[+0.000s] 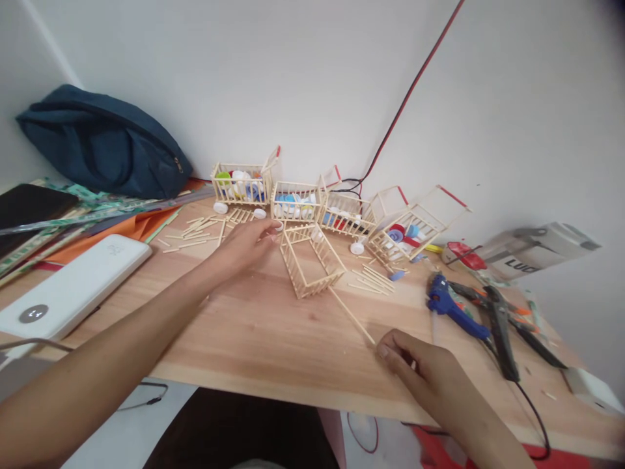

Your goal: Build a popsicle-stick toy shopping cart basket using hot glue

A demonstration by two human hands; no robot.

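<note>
My left hand (249,241) reaches across the wooden table (263,339), fingertips pinched on a small white wheel (279,226) beside an empty stick cart frame (310,260). A long thin stick (350,315) runs from that frame's near corner toward my right hand (420,371), which rests on the table with fingers curled, fingertips at the stick's near end. Behind the frame stand several finished stick carts (243,184) filled with coloured bottle caps.
Loose short sticks (195,233) lie at the back left and by the carts. A blue glue gun (452,306) and black pliers (500,329) lie at right. A white power bank (73,283), papers and a dark blue bag (105,143) are at left.
</note>
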